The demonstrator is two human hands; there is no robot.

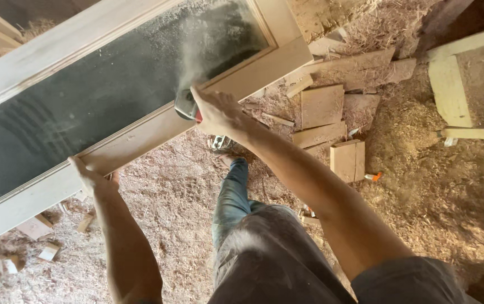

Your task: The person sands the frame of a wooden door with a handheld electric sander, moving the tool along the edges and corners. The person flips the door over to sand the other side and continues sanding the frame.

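Left hand (pixel 92 179) gripping wooden door frame (pixel 140 132), right hand (pixel 216 112) clenched around power tool (pixel 185 106).

The door frame (pixel 140 132) is pale, unfinished wood, cream to light tan, with a faint grain along its rails. Its glass panel (pixel 84 95) reads dark green-black, filmed with grey dust in streaks and a whitish plume of dust near the top. The power tool (pixel 187 106) shows a silver-grey body with a touch of red. The floor (pixel 439 197) is covered in golden-tan sawdust and shavings. The offcut boards (pixel 322 106) are light brown. The jeans (pixel 233 197) are faded blue-grey, dusted pale.
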